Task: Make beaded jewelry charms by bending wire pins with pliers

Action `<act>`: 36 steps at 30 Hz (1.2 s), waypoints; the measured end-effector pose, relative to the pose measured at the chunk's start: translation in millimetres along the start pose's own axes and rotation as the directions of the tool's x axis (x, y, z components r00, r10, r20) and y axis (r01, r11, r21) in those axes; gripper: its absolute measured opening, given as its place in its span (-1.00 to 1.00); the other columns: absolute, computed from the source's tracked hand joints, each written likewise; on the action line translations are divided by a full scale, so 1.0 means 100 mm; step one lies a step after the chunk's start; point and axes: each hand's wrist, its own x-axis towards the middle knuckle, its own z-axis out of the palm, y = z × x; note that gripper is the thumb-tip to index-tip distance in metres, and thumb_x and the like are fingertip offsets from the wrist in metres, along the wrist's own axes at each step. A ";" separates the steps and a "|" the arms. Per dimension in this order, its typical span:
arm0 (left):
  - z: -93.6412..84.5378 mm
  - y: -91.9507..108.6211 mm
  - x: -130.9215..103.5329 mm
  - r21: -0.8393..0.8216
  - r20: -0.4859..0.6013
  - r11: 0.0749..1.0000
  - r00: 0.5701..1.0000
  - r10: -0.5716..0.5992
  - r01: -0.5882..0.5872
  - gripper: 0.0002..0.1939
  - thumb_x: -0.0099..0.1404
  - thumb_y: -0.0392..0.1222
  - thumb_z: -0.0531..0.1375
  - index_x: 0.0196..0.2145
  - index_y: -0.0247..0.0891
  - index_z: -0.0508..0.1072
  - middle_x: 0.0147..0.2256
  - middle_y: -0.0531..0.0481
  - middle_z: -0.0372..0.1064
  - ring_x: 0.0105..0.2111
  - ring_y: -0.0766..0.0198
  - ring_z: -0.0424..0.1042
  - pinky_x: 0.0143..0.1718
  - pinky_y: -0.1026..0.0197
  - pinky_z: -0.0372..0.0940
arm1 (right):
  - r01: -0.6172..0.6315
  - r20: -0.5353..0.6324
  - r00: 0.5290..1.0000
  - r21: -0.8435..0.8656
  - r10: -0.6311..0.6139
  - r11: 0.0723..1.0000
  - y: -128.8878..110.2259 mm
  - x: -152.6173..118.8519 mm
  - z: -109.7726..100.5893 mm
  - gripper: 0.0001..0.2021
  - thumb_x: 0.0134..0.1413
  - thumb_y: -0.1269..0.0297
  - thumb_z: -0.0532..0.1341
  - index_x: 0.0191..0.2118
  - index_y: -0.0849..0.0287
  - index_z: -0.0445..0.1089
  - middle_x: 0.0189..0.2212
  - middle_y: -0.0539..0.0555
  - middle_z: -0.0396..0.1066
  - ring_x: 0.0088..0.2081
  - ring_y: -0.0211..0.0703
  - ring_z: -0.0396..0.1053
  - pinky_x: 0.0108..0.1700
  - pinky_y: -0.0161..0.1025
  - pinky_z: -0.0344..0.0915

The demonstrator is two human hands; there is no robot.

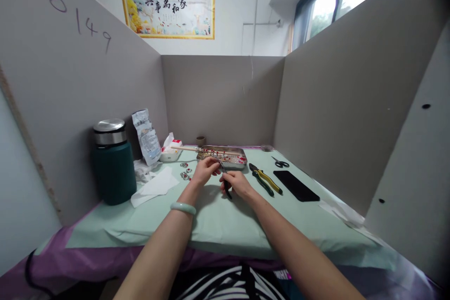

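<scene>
My right hand is closed round a small pair of pliers; the dark handles stick out below the palm and the metal jaws point up and left. My left hand is closed in a pinch close to the jaws. Whatever it pinches is too small to make out. Just behind both hands lies a metal tray with red and gold beads and a beaded stick across it. Several small pieces of red and silver jewellery rest left of my left hand.
Large yellow-and-green-handled cutting pliers, scissors and a black phone-like slab lie to the right. At left are a dark green flask, a foil pouch, a tissue pack and white paper. Grey partitions enclose the table.
</scene>
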 end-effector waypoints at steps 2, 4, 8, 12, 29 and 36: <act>0.02 -0.01 0.00 0.079 -0.006 0.996 0.999 0.046 -0.046 -0.75 0.05 -0.13 0.25 -0.36 -0.32 0.34 -0.63 0.08 0.36 -0.62 0.35 0.35 -0.55 0.31 0.26 | -0.013 -0.001 1.000 -0.005 0.013 1.000 0.00 0.00 0.00 -0.82 0.04 0.29 0.08 -0.44 0.27 0.36 -0.59 0.10 0.43 -0.61 -0.26 0.36 -0.62 -0.39 0.13; 0.04 -0.04 -0.01 0.151 -0.026 0.985 0.995 0.092 -0.087 -0.77 0.07 -0.15 0.23 -0.34 -0.30 0.34 -0.62 0.07 0.38 -0.62 0.34 0.36 -0.53 0.30 0.27 | 0.013 -0.011 1.000 -0.040 -0.013 0.999 0.01 0.01 0.01 -0.79 0.07 0.26 0.08 -0.43 0.27 0.37 -0.57 0.10 0.44 -0.58 -0.25 0.37 -0.57 -0.38 0.17; 0.05 -0.10 0.00 0.212 -0.056 0.963 0.982 0.182 -0.166 -0.81 0.11 -0.14 0.20 -0.32 -0.28 0.35 -0.53 0.02 0.44 -0.55 0.30 0.43 -0.47 0.26 0.33 | 0.133 -0.098 0.983 -0.195 -0.154 0.972 0.05 0.05 0.01 -0.73 0.08 0.19 0.09 -0.43 0.27 0.41 -0.53 0.09 0.44 -0.50 -0.25 0.37 -0.43 -0.34 0.23; 0.05 -0.15 0.02 0.230 -0.051 0.949 0.971 0.234 -0.217 -0.79 0.13 -0.15 0.19 -0.26 -0.26 0.41 -0.43 -0.03 0.49 -0.45 0.26 0.49 -0.38 0.24 0.38 | 0.168 -0.095 0.972 -0.355 -0.214 0.920 0.10 0.11 -0.05 -0.70 0.09 0.18 0.08 -0.38 0.25 0.49 -0.50 0.07 0.41 -0.45 -0.22 0.35 -0.40 -0.33 0.19; 0.10 -0.11 0.01 0.026 -0.036 0.997 0.997 0.070 -0.069 -0.75 0.08 -0.22 0.24 -0.25 -0.31 0.54 -0.43 -0.03 0.50 -0.46 0.30 0.47 -0.34 0.23 0.42 | 0.081 -0.037 0.995 -0.222 -0.092 0.972 0.02 0.04 -0.04 -0.76 0.06 0.30 0.08 -0.48 0.25 0.45 -0.56 0.07 0.41 -0.63 -0.33 0.17 -0.59 -0.38 0.02; 0.10 -0.14 0.03 0.004 -0.031 0.999 0.999 0.044 -0.044 -0.71 0.08 -0.19 0.27 -0.21 -0.31 0.55 -0.40 -0.03 0.50 -0.46 0.31 0.45 -0.31 0.22 0.42 | 0.036 -0.003 0.999 -0.149 -0.037 0.988 0.03 0.06 -0.04 -0.76 0.05 0.31 0.07 -0.49 0.26 0.43 -0.61 0.07 0.41 -0.69 -0.37 0.10 -0.65 -0.38 -0.03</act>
